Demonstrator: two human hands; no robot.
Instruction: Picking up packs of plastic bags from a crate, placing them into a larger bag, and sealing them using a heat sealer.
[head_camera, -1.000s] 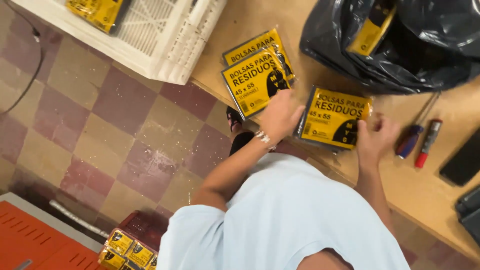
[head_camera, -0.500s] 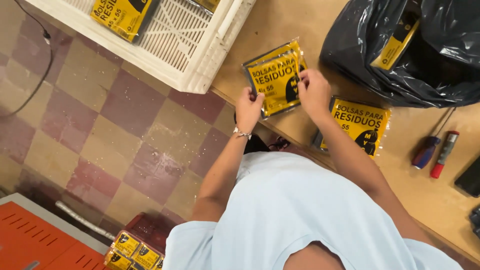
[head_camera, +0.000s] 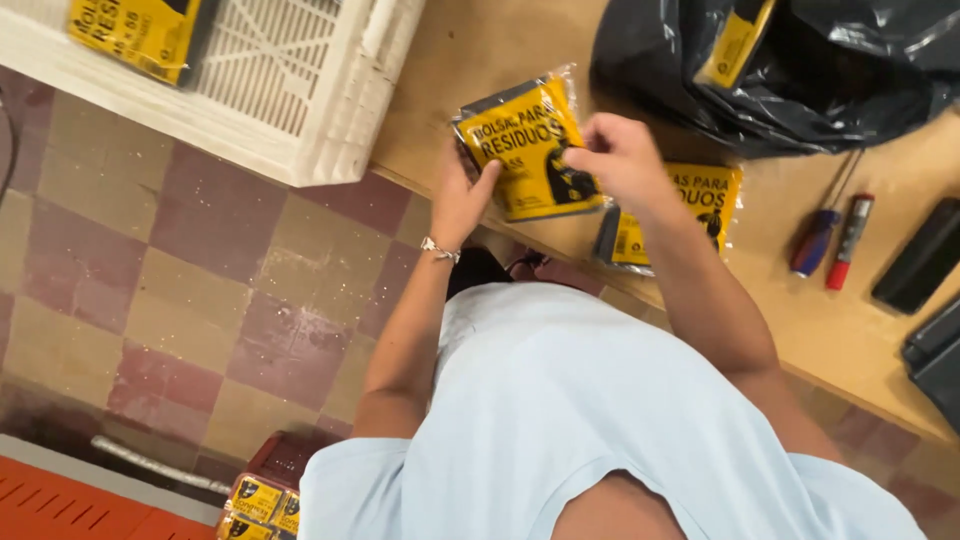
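Packet in hand: a flat yellow-and-black packet (head_camera: 528, 148) in clear film, lifted just above the near edge of the desk (head_camera: 470, 70), tilted, printed face up.
Left hand: left hand (head_camera: 462, 195) closed on the packet's near-left corner, thumb laid across the face, the other fingers hidden beneath; a thin bracelet sits on the wrist.
Right hand: right hand (head_camera: 622, 155) pinching the right edge, fingers curled over the film and shut on it.
Handling, as a judgement: it looks light and soft, folded plastic inside that would bend rather than break; the glossy wrap is likely slippery, so hold at opposite edges or corners, thumb on top, rather than by the crinkled seal at the far end.
Second packet: a like packet (head_camera: 690, 205) lies flat on the desk, just right of the held one, partly under the right forearm.
Far right: a black bag (head_camera: 800, 70) slumped on the desk with another yellow pack showing in its mouth.
Tools: a blue-handled screwdriver (head_camera: 815, 240) and a red marker (head_camera: 850, 240) side by side, well right of the hands.
Left: a white slatted crate (head_camera: 300, 90) beside the desk, over the chequered tile floor (head_camera: 150, 270).
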